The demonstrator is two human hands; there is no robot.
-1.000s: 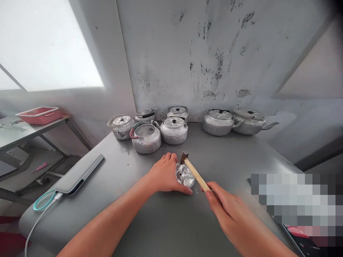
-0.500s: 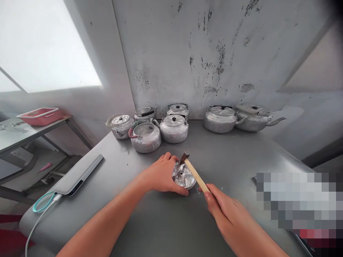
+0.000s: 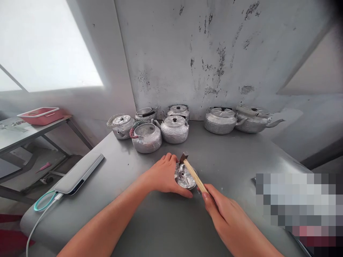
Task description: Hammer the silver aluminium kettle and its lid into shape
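My left hand (image 3: 164,175) is curled round a small dented aluminium lid (image 3: 183,178) lying upside down on the grey metal table (image 3: 227,160), holding its left rim. My right hand (image 3: 221,208) grips the wooden handle of a small hammer (image 3: 193,172). The hammer's dark head rests at the far edge of the lid. One lidless kettle (image 3: 146,136) with a red-and-green wrapped handle stands just beyond my left hand.
Several aluminium kettles (image 3: 174,128) line the back of the table against a stained wall, two of them (image 3: 221,120) at the right. A grey power bank (image 3: 79,173) with a teal cable lies at the left edge. A side table with a red tray (image 3: 40,115) stands further left.
The hammer head has stayed near the lid's far edge with only small shifts. My right hand has slid slightly forward on the handle. The lid has barely moved.
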